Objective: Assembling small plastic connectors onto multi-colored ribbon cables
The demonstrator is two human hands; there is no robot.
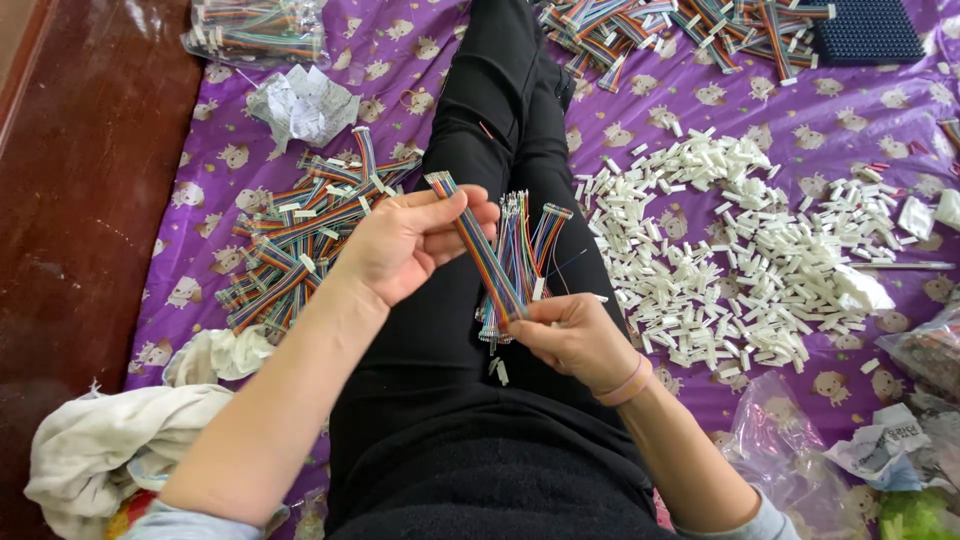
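Observation:
My left hand (400, 243) pinches the upper end of a rainbow ribbon cable (480, 240) between thumb and fingers. My right hand (572, 335) grips the cable's lower end, over my black-clad leg (500, 110). A loose bunch of similar coloured cables (527, 235) lies on the leg just behind the held one. A small white connector piece (502, 372) rests on the leg below my right hand.
A pile of rainbow cables with white ends (300, 235) lies left on the purple patterned sheet (690, 110). White plastic connectors (740, 250) spread out at right. More cables (680, 25), a dark blue block (868, 30), plastic bags (255, 30), crumpled paper (300, 105) and white cloth (110, 440) surround me.

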